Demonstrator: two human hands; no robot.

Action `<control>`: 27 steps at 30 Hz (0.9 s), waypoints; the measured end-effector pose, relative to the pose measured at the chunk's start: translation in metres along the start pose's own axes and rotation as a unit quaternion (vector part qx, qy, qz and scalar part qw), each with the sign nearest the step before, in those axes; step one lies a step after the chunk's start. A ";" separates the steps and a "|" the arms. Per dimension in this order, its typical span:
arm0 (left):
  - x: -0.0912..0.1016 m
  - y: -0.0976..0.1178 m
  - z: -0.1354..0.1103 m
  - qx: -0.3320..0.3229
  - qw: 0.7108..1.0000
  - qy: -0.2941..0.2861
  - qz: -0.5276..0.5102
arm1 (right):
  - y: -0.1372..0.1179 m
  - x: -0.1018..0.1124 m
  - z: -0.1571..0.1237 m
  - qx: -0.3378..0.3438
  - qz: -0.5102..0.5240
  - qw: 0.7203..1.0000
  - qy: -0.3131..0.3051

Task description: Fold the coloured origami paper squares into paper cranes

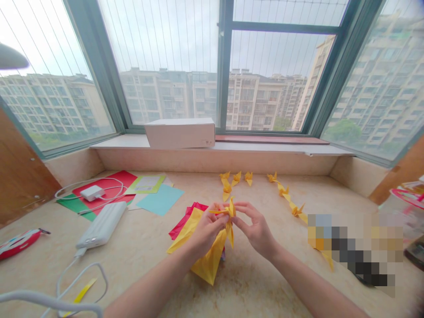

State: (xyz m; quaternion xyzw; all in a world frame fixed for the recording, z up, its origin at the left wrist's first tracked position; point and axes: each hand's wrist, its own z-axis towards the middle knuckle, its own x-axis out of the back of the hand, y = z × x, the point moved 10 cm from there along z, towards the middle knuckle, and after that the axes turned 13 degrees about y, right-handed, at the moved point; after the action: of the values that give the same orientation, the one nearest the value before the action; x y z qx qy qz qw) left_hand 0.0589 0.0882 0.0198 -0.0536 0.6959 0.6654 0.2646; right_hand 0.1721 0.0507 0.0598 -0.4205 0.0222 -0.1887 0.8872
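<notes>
Both of my hands are raised over the marble-like sill top, holding a small yellow origami crane between them. My left hand pinches its body, and my right hand holds its far side with the fingertips. Under my left hand hangs a larger folded yellow paper, which may be joined to the crane; I cannot tell. A red paper sheet lies beneath it, partly hidden. Small yellow paper cranes stand in a group ahead, and another line of them runs off to the right.
Left of my hands lie a white power bank, a white charger with cable, red and green paper sheets and a teal sheet. A white box sits on the window ledge. A pixelated patch covers the right.
</notes>
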 end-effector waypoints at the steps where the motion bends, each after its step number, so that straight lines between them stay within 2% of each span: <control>1: 0.000 0.000 0.000 0.000 1.000 -0.003 -0.006 | -0.002 0.001 0.000 0.015 -0.002 1.000 0.005; 5: 0.000 -0.001 -0.001 0.003 1.000 0.006 -0.007 | -0.009 0.003 -0.002 0.057 -0.033 0.998 0.012; 10: 0.001 -0.001 -0.006 0.013 0.998 0.036 0.044 | -0.006 0.009 0.000 0.052 -0.085 0.994 0.036; 17: 0.000 0.005 -0.009 0.014 0.995 0.055 0.082 | -0.003 0.005 -0.002 0.065 -0.106 0.992 0.011; 27: 0.007 0.001 -0.007 0.016 0.993 0.074 0.088 | -0.024 0.005 -0.007 0.183 -0.131 0.974 0.008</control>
State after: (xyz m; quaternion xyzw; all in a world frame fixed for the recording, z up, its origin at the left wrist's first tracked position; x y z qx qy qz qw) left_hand 0.0502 0.0841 0.0175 -0.0369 0.7264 0.6688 0.1541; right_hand 0.1681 0.0300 0.0742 -0.2487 -0.0608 -0.3078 0.9164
